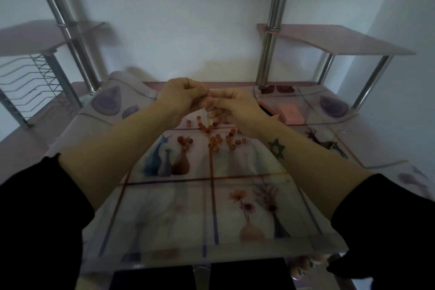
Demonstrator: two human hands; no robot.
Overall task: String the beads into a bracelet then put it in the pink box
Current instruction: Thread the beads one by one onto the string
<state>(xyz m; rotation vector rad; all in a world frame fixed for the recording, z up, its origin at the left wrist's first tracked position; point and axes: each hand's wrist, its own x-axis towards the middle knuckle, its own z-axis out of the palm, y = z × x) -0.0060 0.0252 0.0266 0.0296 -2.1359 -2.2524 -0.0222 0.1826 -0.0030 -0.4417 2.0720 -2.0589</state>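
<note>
Several orange-brown beads (213,140) lie scattered on the patterned table mat (179,200) just below my hands. My left hand (182,99) and my right hand (231,108) are raised together above the beads, fingertips meeting. A thin clear string (220,115) shows faintly at my right fingers, with a bead or two (208,102) pinched between the two hands. The open pink box (268,109) sits right of my right hand, partly hidden by it. Its pink lid (290,114) lies beside it.
Metal poles (274,21) rise at the back left and right, carrying glass shelves (341,40). A wire rack (30,77) stands at the far left. The mat's front edge hangs over the table's near side.
</note>
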